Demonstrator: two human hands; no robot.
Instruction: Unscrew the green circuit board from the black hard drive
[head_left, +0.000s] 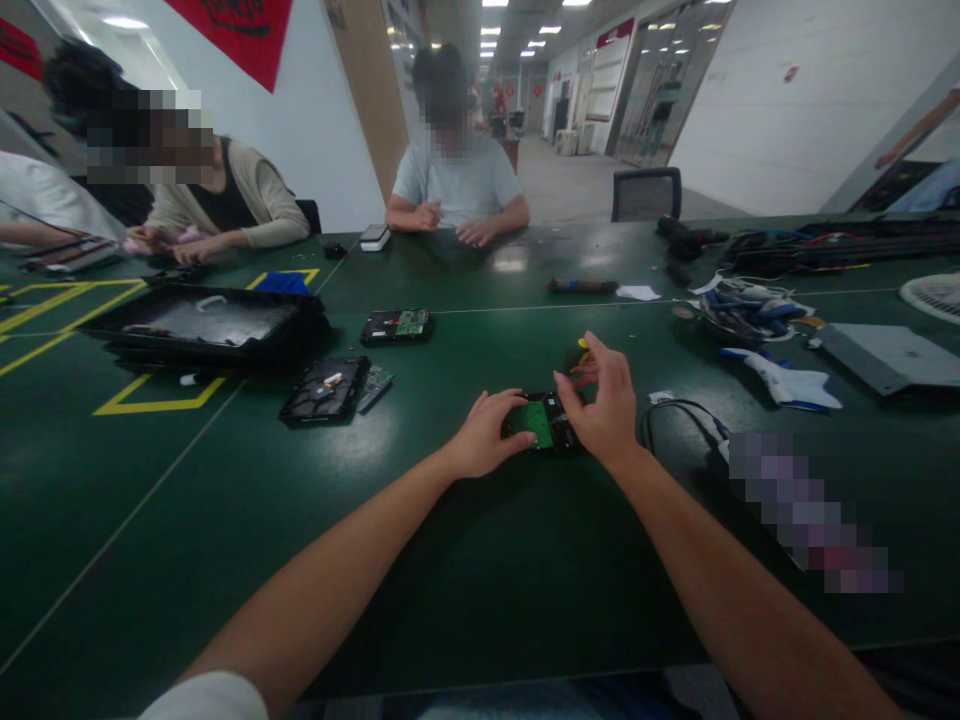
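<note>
A hard drive lies on the green table in front of me, its green circuit board facing up. My left hand grips its left end, with the thumb along the near edge and the fingers at the far side. Above its right end, my right hand pinches a screwdriver with a dark and yellow handle. The fingers and palm hide the screwdriver's shaft and tip, so I cannot tell whether it touches the drive. Left of my hands are another hard drive and a black drive casing beside a loose circuit board.
Stacked black trays stand at the left. On the right are a blurred-out device with a cable, a glove, a metal box and a cable bundle. A dark cylinder lies farther back. Co-workers sit across the table.
</note>
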